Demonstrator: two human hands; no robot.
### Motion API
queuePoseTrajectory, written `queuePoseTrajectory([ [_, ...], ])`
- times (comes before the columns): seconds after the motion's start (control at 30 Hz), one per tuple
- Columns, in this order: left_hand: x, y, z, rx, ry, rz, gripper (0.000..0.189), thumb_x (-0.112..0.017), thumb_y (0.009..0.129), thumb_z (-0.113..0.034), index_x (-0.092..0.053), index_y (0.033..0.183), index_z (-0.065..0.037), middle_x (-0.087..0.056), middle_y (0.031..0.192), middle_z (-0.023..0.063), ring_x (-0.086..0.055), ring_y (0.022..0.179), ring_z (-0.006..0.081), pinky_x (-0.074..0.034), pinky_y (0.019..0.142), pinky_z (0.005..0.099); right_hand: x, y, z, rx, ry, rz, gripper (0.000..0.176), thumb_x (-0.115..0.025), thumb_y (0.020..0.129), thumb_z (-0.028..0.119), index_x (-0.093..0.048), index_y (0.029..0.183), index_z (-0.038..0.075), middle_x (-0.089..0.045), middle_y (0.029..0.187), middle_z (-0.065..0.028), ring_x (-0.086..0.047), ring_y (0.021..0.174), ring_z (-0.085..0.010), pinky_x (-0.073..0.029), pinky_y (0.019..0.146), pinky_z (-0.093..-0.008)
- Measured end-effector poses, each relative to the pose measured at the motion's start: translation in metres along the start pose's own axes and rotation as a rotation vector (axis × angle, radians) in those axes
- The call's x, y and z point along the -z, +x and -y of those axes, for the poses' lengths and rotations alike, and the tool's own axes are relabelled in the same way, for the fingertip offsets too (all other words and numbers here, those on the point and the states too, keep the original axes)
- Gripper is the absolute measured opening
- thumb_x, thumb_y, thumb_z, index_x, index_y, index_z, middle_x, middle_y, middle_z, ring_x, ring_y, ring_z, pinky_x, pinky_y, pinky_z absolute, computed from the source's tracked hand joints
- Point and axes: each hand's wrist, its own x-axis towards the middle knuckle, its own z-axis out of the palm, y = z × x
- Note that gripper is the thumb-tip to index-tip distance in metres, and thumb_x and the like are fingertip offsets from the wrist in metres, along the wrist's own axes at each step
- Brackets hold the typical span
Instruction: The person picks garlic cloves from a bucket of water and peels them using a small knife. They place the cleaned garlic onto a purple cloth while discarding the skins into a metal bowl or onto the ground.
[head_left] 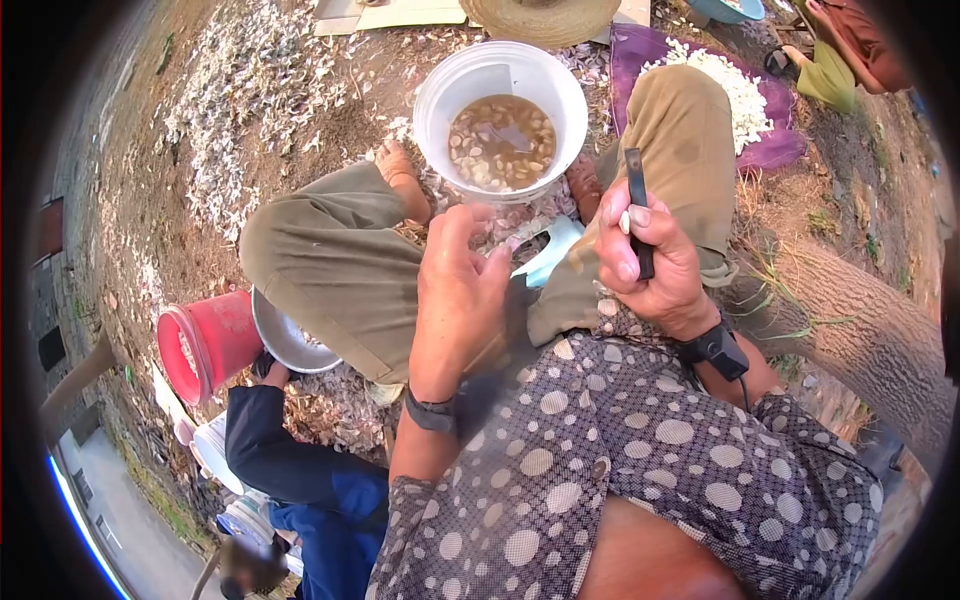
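Observation:
My right hand (pixel 655 255) is closed round a small knife (pixel 636 185), its dark blade pointing up. A small pale garlic clove (pixel 625 222) is pinched by the thumb against the blade. My left hand (pixel 460 285) hovers between my knees with its fingers bent and the thumb apart; nothing shows in it. Just beyond the hands stands a white bucket (pixel 428 120), with several cloves lying in brownish water (pixel 502 143) inside. Papery skins and part of a light-blue object (pixel 552 255) show on the ground between the hands.
Peeled cloves (pixel 735 95) lie on a purple cloth (pixel 785 150) at upper right. Skins (pixel 245 110) cover the ground. A red bucket (pixel 225 340) and metal basin (pixel 285 335) stand left, near another person's dark sleeve (pixel 280 440). A tree trunk (pixel 850 330) leans at right.

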Motion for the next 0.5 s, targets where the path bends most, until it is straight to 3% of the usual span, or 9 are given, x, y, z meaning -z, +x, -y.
queuePoseTrajectory([
  [0.1,0.001,0.007,0.002,-0.129,0.319,0.068,0.011,-0.071,0.086,-0.001,-0.062,0.093,0.001,-0.058,0.09,0.0072,-0.057,0.067,0.0109,-0.048,0.063,0.0274,0.0,-0.003,0.009,0.066,0.022,0.11,0.018,-0.057,0.099,0.021,-0.057,0.107,0.005,-0.058,0.065,-0.007,-0.047,0.049,-0.011,-0.036,0.045,-0.0255],
  [0.2,-0.008,0.009,-0.01,-0.003,0.207,0.058,0.009,-0.071,0.086,-0.001,-0.064,0.09,0.002,-0.06,0.093,0.0073,-0.058,0.072,0.0109,-0.047,0.065,0.0268,0.006,-0.009,0.017,0.107,0.021,0.121,0.016,-0.057,0.099,0.02,-0.056,0.107,0.006,-0.058,0.065,-0.0065,-0.05,0.051,-0.0109,-0.038,0.047,-0.0258],
  [0.33,-0.019,0.011,-0.044,-0.132,-0.323,0.106,0.014,-0.067,0.091,0.003,-0.067,0.104,0.004,-0.064,0.102,0.0075,-0.058,0.084,0.0094,-0.047,0.073,0.0237,0.009,-0.017,0.015,0.17,-0.321,-0.012,0.018,-0.058,0.1,0.021,-0.053,0.107,0.005,-0.057,0.065,-0.0064,-0.05,0.051,-0.011,-0.037,0.047,-0.025],
  [0.37,-0.022,0.011,-0.049,-0.156,-0.358,0.176,0.02,-0.066,0.092,0.004,-0.066,0.112,0.005,-0.064,0.106,0.0084,-0.059,0.089,0.01,-0.048,0.077,0.0228,0.011,-0.018,0.014,0.15,-0.393,-0.028,0.018,-0.058,0.1,0.021,-0.055,0.108,0.006,-0.059,0.066,-0.0058,-0.052,0.054,-0.0098,-0.037,0.049,-0.0238],
  [0.47,-0.028,0.014,-0.059,-0.33,-0.206,0.253,0.014,-0.068,0.089,0.007,-0.069,0.103,0.004,-0.067,0.095,0.0075,-0.064,0.082,0.0102,-0.051,0.069,0.0226,0.008,-0.02,0.009,0.104,-0.503,-0.049,0.017,-0.059,0.1,0.02,-0.057,0.11,0.006,-0.064,0.073,-0.0048,-0.054,0.06,-0.0062,-0.037,0.053,-0.0201],
  [0.5,-0.031,0.013,-0.059,-0.308,-0.208,0.213,0.015,-0.069,0.087,0.006,-0.07,0.101,0.003,-0.067,0.09,0.0086,-0.064,0.077,0.0131,-0.051,0.065,0.0248,0.006,-0.019,0.009,0.1,-0.53,-0.06,0.016,-0.059,0.1,0.018,-0.057,0.11,0.006,-0.065,0.074,-0.0047,-0.054,0.061,-0.0055,-0.037,0.054,-0.0198],
])
